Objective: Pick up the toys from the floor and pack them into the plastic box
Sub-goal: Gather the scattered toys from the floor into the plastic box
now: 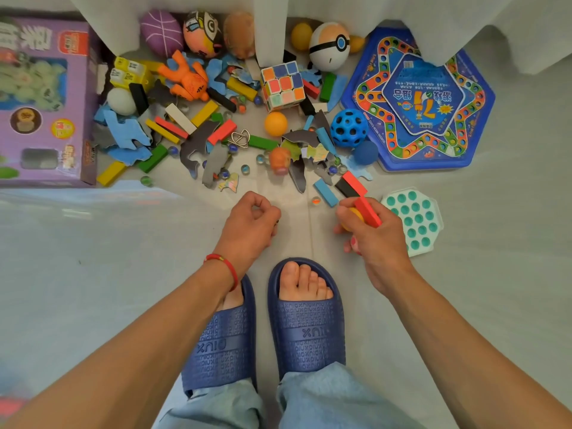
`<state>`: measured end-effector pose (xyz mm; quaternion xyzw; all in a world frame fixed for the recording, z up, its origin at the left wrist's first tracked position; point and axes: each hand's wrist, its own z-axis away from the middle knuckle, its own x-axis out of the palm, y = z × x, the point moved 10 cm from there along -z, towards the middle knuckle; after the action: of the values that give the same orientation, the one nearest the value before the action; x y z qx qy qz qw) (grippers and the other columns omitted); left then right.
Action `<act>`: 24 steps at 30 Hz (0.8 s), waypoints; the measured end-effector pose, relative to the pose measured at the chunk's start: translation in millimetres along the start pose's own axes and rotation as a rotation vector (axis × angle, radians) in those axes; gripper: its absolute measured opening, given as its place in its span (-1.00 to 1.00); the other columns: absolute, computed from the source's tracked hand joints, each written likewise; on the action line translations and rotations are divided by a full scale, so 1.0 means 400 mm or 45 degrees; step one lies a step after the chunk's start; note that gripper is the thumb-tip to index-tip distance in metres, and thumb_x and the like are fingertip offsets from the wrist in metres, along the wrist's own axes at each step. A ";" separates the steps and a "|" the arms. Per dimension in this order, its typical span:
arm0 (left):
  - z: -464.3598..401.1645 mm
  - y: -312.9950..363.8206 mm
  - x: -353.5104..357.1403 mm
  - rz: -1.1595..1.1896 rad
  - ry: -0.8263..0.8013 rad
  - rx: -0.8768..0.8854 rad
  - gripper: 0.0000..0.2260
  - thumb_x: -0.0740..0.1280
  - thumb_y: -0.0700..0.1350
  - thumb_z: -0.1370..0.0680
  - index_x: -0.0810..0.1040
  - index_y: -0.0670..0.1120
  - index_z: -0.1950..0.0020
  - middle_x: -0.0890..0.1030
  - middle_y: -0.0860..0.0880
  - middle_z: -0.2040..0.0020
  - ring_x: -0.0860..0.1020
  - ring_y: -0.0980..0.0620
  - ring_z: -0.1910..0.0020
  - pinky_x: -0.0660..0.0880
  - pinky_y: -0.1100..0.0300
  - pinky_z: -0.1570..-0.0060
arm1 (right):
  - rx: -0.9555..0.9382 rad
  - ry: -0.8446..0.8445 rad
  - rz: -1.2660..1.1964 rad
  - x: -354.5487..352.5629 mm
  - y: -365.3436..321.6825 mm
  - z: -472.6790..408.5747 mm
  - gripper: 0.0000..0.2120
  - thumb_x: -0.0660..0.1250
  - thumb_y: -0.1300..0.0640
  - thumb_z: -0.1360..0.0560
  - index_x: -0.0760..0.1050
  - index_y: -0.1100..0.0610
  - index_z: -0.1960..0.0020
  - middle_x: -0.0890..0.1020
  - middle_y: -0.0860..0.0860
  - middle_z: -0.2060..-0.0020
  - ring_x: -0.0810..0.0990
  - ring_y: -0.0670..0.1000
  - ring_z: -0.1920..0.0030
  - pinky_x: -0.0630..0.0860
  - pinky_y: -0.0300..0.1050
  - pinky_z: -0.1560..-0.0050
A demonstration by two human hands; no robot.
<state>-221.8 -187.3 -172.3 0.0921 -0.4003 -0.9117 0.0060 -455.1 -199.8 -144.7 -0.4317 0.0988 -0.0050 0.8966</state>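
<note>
Right hand (368, 230) grips red block (367, 212) plus orange ball (353, 215). Left hand (252, 222) curled; whether it holds anything, cannot tell. Toy pile just ahead on floor: one Rubik's cube (283, 85), one blue holed ball (349, 127), one teal pop toy (414, 219) beside right hand. Bare floor (93, 243) left of feet.

My slippers (306, 332): embossed "XIU" across strap, seen upside down, repeated small all over. Blue hexagonal game board (418, 97): large "7", other print unreadable. Purple box (46, 97): print unreadable.
</note>
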 end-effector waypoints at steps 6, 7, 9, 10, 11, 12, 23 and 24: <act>0.024 0.099 -0.050 -0.546 0.331 0.382 -0.61 0.43 0.10 -0.46 0.32 -0.01 -0.11 0.50 -0.05 0.32 0.51 -0.04 0.27 0.43 0.05 0.27 | -0.617 0.125 0.991 0.045 -0.073 -0.001 -0.63 0.41 -0.03 -0.54 0.48 -0.07 -0.32 0.52 -0.08 -0.14 0.44 -0.17 -0.02 0.31 -0.29 0.00; 0.017 0.107 -0.054 -0.580 0.336 0.406 -0.59 0.43 0.10 -0.45 0.30 0.00 -0.12 0.50 -0.03 0.29 0.53 -0.07 0.24 0.47 0.03 0.23 | -0.664 0.129 1.029 0.061 -0.081 0.000 -0.66 0.41 0.00 -0.54 0.49 -0.05 -0.29 0.50 -0.05 -0.16 0.44 -0.15 -0.02 0.30 -0.28 0.04; 0.007 0.120 -0.045 -0.680 0.276 0.471 -0.56 0.45 0.12 -0.43 0.29 0.03 -0.14 0.50 0.01 0.21 0.54 -0.08 0.19 0.50 0.02 0.17 | -0.743 0.156 1.092 0.085 -0.090 -0.001 -0.71 0.41 0.06 -0.53 0.52 -0.02 -0.24 0.48 -0.02 -0.13 0.51 -0.03 -0.01 0.42 -0.15 0.09; 0.005 0.123 -0.028 -0.757 0.213 0.521 -0.55 0.45 0.13 -0.43 0.30 0.05 -0.15 0.50 0.03 0.15 0.53 -0.06 0.17 0.49 0.04 0.16 | -0.775 0.175 1.115 0.090 -0.094 -0.003 -0.74 0.40 0.06 -0.54 0.53 -0.01 -0.22 0.48 -0.01 -0.11 0.53 0.01 0.00 0.48 -0.09 0.10; 0.008 0.123 -0.005 -0.836 0.142 0.578 -0.54 0.45 0.15 -0.43 0.31 0.06 -0.18 0.51 0.03 0.09 0.52 -0.04 0.14 0.47 0.06 0.14 | -0.799 0.193 1.137 0.093 -0.100 -0.006 -0.76 0.38 0.05 -0.55 0.54 0.00 -0.21 0.47 0.00 -0.10 0.53 0.01 0.01 0.52 -0.05 0.13; 0.012 0.119 0.022 -0.911 0.066 0.632 -0.54 0.44 0.17 -0.43 0.32 0.08 -0.20 0.51 0.03 0.03 0.51 -0.03 0.11 0.47 0.07 0.13 | -0.818 0.204 1.163 0.094 -0.105 -0.011 -0.78 0.37 0.02 -0.57 0.55 0.01 -0.20 0.48 0.00 -0.09 0.54 0.01 0.02 0.52 -0.05 0.14; 0.010 0.088 0.062 -0.994 0.028 0.820 -0.85 0.33 -0.05 -0.58 0.46 -0.11 0.00 0.52 -0.08 0.11 0.48 -0.09 0.15 0.41 0.06 0.18 | -0.821 0.177 1.403 0.143 -0.128 -0.036 -0.55 0.40 -0.13 -0.52 0.44 0.13 -0.27 0.50 0.11 -0.13 0.54 0.14 -0.05 0.50 0.01 0.10; 0.012 0.090 0.041 -0.894 0.085 0.775 -0.86 0.33 -0.04 -0.58 0.47 -0.09 0.01 0.53 -0.05 0.12 0.47 -0.04 0.16 0.38 0.13 0.18 | -0.819 0.181 1.414 0.150 -0.131 -0.037 -0.54 0.39 -0.14 -0.52 0.44 0.13 -0.27 0.50 0.11 -0.12 0.54 0.14 -0.04 0.52 0.03 0.12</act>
<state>-241.2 -209.6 -145.4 0.2488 -0.5937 -0.6963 -0.3175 -395.1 -249.9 -123.4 -0.5620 0.3631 0.4610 0.5829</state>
